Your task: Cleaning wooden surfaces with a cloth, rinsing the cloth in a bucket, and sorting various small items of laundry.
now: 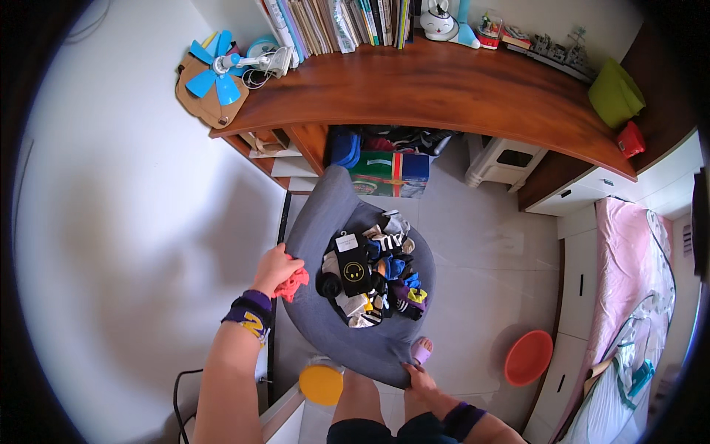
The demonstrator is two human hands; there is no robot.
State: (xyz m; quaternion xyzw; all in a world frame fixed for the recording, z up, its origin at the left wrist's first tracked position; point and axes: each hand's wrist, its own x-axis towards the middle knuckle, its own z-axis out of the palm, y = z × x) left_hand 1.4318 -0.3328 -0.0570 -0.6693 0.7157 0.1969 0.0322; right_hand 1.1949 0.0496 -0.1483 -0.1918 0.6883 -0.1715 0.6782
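A grey upholstered tub chair [325, 203] stands in front of me, its seat heaped with socks [392, 266] in black, white, blue, purple and yellow-green. On top of the heap lies a black sock pack [353, 266] with a pale label and a yellow smiley face. My left hand [275, 269], with a purple wristband, is closed round a crumpled coral-red cloth [291, 284] against the chair's left side. At the chair's near right edge, my right hand [421, 379] grips the end of the grey armrest, its fingers partly hidden.
A brown wooden desk [444, 81] spans the far side, with books [347, 26] and a blue fan [220, 68] on it. Beneath it sit a green box [381, 174] and a beige stool [506, 159]. A red basin [528, 358] and yellow round stool [321, 383] stand nearby; a bed [621, 259] is right.
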